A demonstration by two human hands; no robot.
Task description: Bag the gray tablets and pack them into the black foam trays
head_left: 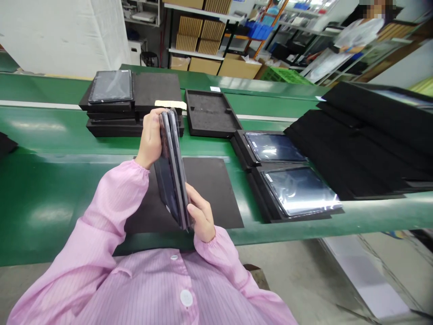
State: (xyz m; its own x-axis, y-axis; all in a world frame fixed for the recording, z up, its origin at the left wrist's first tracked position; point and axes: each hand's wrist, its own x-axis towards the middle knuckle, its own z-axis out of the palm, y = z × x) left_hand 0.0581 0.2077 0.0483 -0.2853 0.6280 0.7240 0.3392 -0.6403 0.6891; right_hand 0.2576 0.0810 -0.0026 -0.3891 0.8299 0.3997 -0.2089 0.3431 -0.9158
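Dark tablets point(174, 171), at least two pressed together, tilt on edge above a black mat point(214, 194) on the green counter point(37, 185). The left hand point(151, 139) has its grip closed around their far end; the right hand point(202, 214) clasps the near end. Rightward, two other tablets point(301, 189) lie on black trays point(260, 194).

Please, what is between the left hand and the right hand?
The head view shows tablets between them, held together on edge by the left hand and right hand.
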